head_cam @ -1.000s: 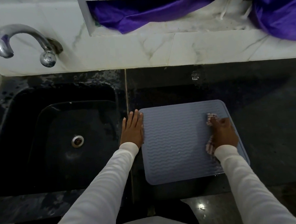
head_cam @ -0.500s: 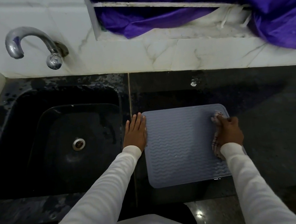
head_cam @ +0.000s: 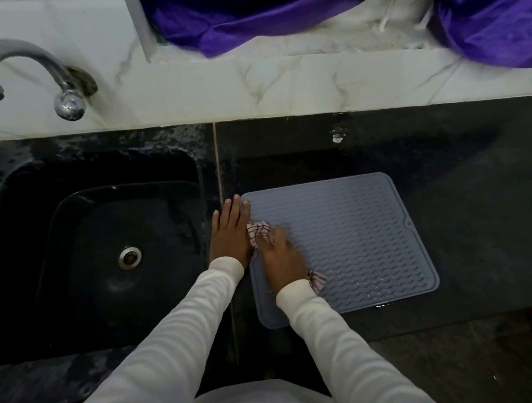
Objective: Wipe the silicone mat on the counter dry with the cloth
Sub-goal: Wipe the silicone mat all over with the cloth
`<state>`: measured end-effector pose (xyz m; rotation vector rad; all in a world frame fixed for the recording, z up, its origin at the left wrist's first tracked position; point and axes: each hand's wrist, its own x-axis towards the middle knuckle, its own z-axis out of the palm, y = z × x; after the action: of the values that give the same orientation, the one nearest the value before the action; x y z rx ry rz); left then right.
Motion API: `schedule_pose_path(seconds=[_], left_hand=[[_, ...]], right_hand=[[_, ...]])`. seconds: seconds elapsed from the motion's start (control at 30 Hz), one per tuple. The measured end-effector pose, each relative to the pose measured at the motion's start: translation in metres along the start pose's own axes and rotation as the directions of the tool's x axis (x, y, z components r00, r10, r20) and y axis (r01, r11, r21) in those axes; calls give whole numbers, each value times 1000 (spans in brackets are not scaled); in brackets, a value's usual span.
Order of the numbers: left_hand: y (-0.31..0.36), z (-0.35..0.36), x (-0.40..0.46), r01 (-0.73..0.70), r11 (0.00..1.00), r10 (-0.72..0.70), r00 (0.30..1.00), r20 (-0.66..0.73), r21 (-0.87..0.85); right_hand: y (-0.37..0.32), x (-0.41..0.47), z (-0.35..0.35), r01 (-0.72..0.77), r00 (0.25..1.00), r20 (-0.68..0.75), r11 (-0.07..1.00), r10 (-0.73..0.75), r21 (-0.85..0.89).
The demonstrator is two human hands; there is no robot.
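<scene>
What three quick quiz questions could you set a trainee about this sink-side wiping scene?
1. True or false: the left hand lies flat at the edge of the mat.
2. The right hand presses the cloth on which side of the mat? A) near the sink B) far from it
3. What hangs over the sink?

Key: 1 true; 2 A; 3 the tap.

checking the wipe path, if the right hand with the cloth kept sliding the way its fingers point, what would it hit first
The right hand points up-left, and its cloth already sits against the left hand at the silicone mat edge, so it would likely meet that hand first.
</scene>
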<state>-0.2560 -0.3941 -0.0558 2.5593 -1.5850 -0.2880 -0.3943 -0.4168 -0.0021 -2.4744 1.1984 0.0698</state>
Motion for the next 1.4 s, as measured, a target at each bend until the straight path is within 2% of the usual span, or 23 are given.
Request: schedule_pose_path(seconds=[0.07, 0.13, 0.2, 0.37, 0.57, 0.77, 0.87, 0.97, 1.07, 1.13, 1.2, 1.27, 1.37, 1.4], left_hand=[[1, -1, 0, 8, 1000, -9, 1000, -24, -15], [2, -3, 0, 15, 999, -16, 1000, -25, -39], [4, -4, 0, 15, 999, -15, 1000, -10, -29], [5, -4, -1, 18, 999, -19, 1000, -13, -43], [4, -3, -1, 17, 999, -17, 1000, 4, -27], [1, 3, -2, 10, 999, -11, 999, -37, -31], [2, 2, -1, 9, 999, -10, 1000, -27, -37], [3, 2, 1, 29, 998, -31, 999, -28, -46], [4, 0, 0, 38, 998, -39, 999, -8, -44], [4, -2, -1, 44, 998, -44, 999, -4, -51], [5, -4, -1, 41, 997, -41, 999, -6, -59], [4, -3, -1, 40, 997, -40, 999, -5, -71], [2, -3, 0, 42, 988, -44, 999, -9, -146], [1, -4, 1, 46, 982, -49, 999, -14, -183]], right_hand=[[12, 0, -7, -8, 1000, -8, 1000, 8, -2], [28, 0, -20, -112, 992, -41, 981, 120, 157], [51, -1, -32, -241, 958, -59, 897, 282, 372], [110, 1, -59, -374, 844, -89, 699, 529, 610], [162, 7, -87, -477, 749, -85, 623, 657, 620], [190, 11, -102, -500, 676, -111, 564, 728, 657], [215, 14, -108, -539, 610, -113, 516, 784, 666], [233, 20, -108, -553, 642, -140, 582, 754, 597], [233, 21, -108, -558, 626, -120, 550, 770, 621], [230, 18, -108, -556, 655, -148, 606, 741, 569], [224, 16, -109, -524, 704, -190, 680, 685, 513], [200, 11, -111, -427, 779, -236, 767, 581, 478], [134, -1, -101, -321, 845, -173, 738, 507, 594], [112, -5, -94, -275, 887, -165, 780, 431, 562]])
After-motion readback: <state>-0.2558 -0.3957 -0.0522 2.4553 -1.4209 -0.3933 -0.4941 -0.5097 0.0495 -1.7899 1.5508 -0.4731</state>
